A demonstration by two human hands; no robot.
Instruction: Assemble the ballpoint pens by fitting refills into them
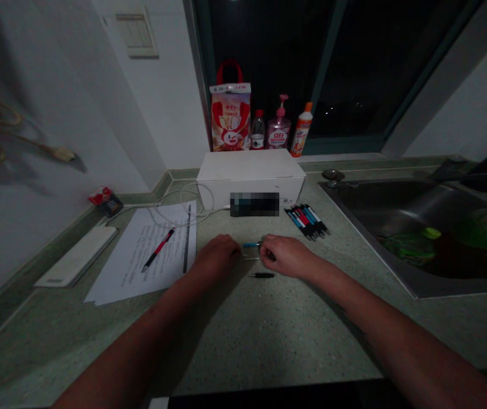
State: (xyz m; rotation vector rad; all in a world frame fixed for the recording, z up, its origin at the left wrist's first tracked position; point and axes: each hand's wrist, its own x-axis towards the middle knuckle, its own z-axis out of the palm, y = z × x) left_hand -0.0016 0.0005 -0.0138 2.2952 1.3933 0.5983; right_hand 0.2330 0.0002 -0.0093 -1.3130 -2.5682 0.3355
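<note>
Head view
Pen: blue pen barrel (252, 245) between hands, held above tabletop (277, 335); black pen section (261, 275) lying just below
Left hand (215, 255): curled beside barrel, grip hidden, cannot tell
Right hand (288, 255): fingers closed on barrel's right end
Around: row of pens (307, 220), white box (251, 179), printed papers (141, 253) under red pen (158, 249), steel sink (397, 227)
Writing: too small to read

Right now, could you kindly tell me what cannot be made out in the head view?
Head view:
Blue part: end hidden behind the right hand.
Left hand: palm hidden by its own back.
Paper: print too small and dim.
White box: front label blurred.
</note>
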